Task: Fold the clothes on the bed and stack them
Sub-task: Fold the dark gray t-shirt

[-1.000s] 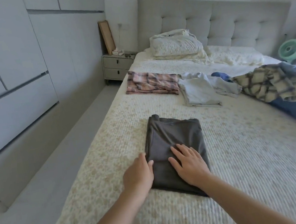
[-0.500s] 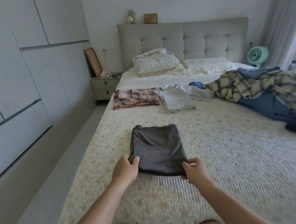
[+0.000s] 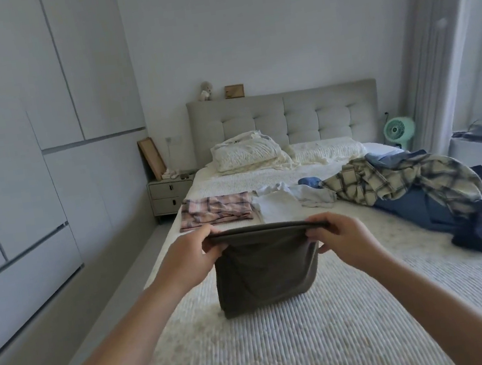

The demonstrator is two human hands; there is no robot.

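At the centre of the frame you held the folded dark grey garment [image 3: 265, 269] above the bed [image 3: 289, 347]; your left hand [image 3: 193, 256] and right hand [image 3: 343, 237] each pinched a top corner, and its lower edge hung close to the cover. Judged from that, one piece was folded but not yet stacked. Beyond it, in mid-frame, lay the folded pink plaid piece [image 3: 216, 212] and a pale garment [image 3: 277, 206]. At the right, the plaid shirt [image 3: 396, 182] and dark blue clothes [image 3: 472, 210] remained unfolded. No containers showed.
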